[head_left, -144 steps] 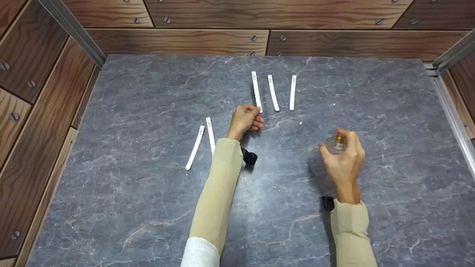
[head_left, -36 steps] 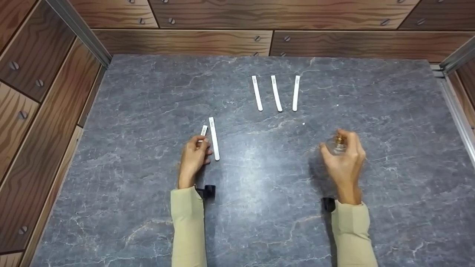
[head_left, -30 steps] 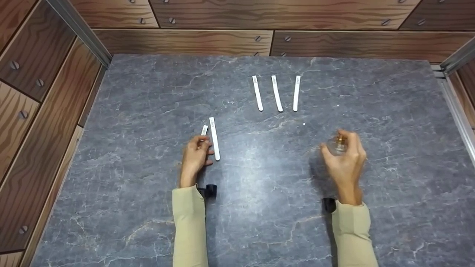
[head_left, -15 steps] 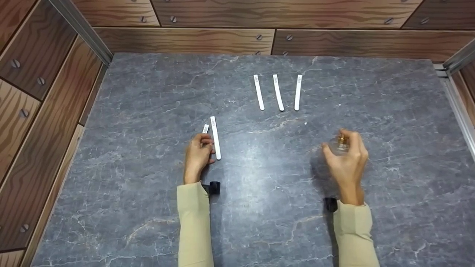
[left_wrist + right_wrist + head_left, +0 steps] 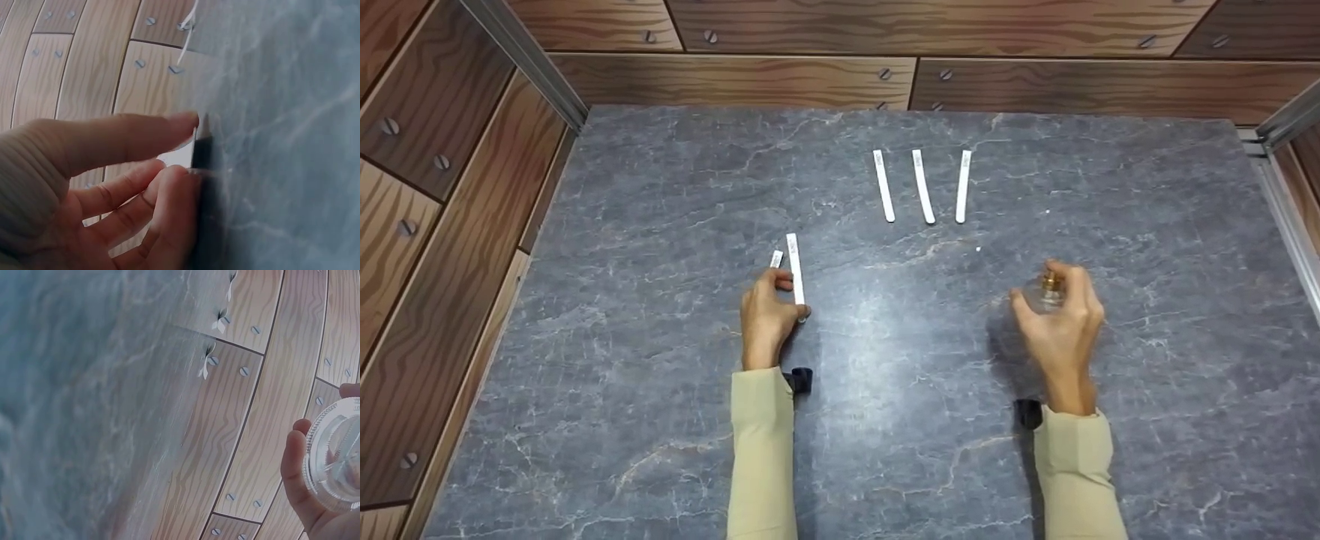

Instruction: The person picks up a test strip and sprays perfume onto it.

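Observation:
In the head view, my left hand [image 5: 769,315] is at a narrow white paper test strip [image 5: 795,259], its thumb on the near end and fingertips along the left edge. The left wrist view has the strip [image 5: 181,154] between thumb and fingertips. Part of a second strip [image 5: 776,259] shows just left of it; my hand hides the remainder. At the right, my right hand [image 5: 1061,322] holds a small clear glass perfume bottle [image 5: 1050,292] with a gold neck. Its round, ridged glass base [image 5: 320,461] faces the right wrist camera.
Farther back on the grey marbled table [image 5: 660,187] lie three more white strips: a left one [image 5: 883,187], a middle one [image 5: 922,187] and a right one [image 5: 963,187]. Tiny white specks [image 5: 978,249] dot the surface. Wood-patterned panels [image 5: 735,79] border the back and sides.
From the back strips, my left hand came down to the left pair. It was over the leftmost strip, then shifted right, its thumb now on the other strip. The right hand keeps the bottle in place.

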Demonstrator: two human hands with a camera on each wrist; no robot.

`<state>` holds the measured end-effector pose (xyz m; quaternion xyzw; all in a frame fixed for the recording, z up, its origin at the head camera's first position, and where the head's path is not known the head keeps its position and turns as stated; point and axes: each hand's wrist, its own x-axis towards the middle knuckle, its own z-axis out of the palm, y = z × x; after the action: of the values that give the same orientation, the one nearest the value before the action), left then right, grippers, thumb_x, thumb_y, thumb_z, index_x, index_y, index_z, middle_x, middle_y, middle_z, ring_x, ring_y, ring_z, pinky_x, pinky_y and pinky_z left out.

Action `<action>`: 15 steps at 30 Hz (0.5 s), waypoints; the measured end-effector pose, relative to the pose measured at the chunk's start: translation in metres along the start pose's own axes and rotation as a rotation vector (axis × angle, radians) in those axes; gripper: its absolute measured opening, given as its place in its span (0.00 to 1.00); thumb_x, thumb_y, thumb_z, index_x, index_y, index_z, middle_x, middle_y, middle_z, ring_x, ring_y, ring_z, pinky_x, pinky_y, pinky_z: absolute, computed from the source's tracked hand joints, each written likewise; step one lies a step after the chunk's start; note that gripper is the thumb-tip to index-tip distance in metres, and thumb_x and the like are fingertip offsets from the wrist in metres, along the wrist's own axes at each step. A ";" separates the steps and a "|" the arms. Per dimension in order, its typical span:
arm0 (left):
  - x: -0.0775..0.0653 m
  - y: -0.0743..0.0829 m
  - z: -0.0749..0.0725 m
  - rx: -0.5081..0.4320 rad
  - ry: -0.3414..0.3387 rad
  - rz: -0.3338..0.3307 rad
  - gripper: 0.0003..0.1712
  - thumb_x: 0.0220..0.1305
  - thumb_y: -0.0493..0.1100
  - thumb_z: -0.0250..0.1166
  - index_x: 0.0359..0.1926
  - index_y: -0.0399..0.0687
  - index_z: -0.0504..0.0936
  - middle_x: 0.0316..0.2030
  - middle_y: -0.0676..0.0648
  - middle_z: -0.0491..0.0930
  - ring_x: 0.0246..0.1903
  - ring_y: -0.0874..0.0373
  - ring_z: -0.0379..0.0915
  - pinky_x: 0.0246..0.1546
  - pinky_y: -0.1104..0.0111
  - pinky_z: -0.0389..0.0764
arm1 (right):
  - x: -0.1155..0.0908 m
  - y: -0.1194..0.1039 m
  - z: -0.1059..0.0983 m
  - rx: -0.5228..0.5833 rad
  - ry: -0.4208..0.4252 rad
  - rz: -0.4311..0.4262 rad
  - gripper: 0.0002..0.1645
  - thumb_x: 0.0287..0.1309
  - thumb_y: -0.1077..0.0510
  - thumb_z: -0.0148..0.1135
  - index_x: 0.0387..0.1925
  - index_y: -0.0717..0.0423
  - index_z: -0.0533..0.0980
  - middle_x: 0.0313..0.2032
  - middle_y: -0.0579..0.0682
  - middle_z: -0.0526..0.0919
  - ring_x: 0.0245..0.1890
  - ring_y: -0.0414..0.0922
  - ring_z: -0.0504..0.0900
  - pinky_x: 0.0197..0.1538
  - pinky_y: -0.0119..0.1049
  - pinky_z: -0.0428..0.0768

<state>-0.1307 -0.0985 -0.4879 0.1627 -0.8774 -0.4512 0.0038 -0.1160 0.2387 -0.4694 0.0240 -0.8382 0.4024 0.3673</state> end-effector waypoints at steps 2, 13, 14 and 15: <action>0.000 0.001 0.001 0.012 0.010 0.015 0.28 0.39 0.24 0.73 0.46 0.40 0.84 0.40 0.45 0.85 0.42 0.45 0.79 0.45 0.55 0.80 | 0.001 0.000 -0.001 -0.006 0.003 0.006 0.24 0.36 0.77 0.73 0.41 0.74 0.76 0.33 0.67 0.81 0.32 0.56 0.78 0.40 0.27 0.72; -0.002 -0.001 0.003 -0.016 0.008 0.048 0.26 0.41 0.20 0.67 0.46 0.35 0.84 0.40 0.41 0.86 0.38 0.47 0.85 0.43 0.57 0.86 | 0.001 -0.001 -0.001 0.015 -0.004 0.013 0.24 0.37 0.78 0.73 0.42 0.75 0.76 0.33 0.67 0.81 0.32 0.55 0.78 0.41 0.21 0.71; -0.001 0.000 0.003 -0.021 0.001 0.050 0.26 0.42 0.19 0.66 0.47 0.34 0.84 0.40 0.40 0.86 0.38 0.47 0.86 0.43 0.57 0.86 | 0.001 -0.001 -0.001 0.014 -0.003 0.012 0.24 0.37 0.78 0.73 0.42 0.75 0.76 0.33 0.67 0.81 0.32 0.55 0.78 0.41 0.21 0.71; -0.001 0.000 0.004 -0.024 -0.003 0.055 0.26 0.42 0.19 0.66 0.47 0.33 0.84 0.40 0.39 0.86 0.37 0.46 0.86 0.42 0.57 0.87 | 0.001 -0.001 -0.001 0.011 -0.002 0.011 0.24 0.37 0.78 0.73 0.42 0.75 0.76 0.33 0.67 0.81 0.32 0.55 0.78 0.41 0.21 0.71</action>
<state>-0.1298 -0.0955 -0.4901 0.1378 -0.8762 -0.4616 0.0168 -0.1159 0.2390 -0.4681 0.0217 -0.8365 0.4092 0.3639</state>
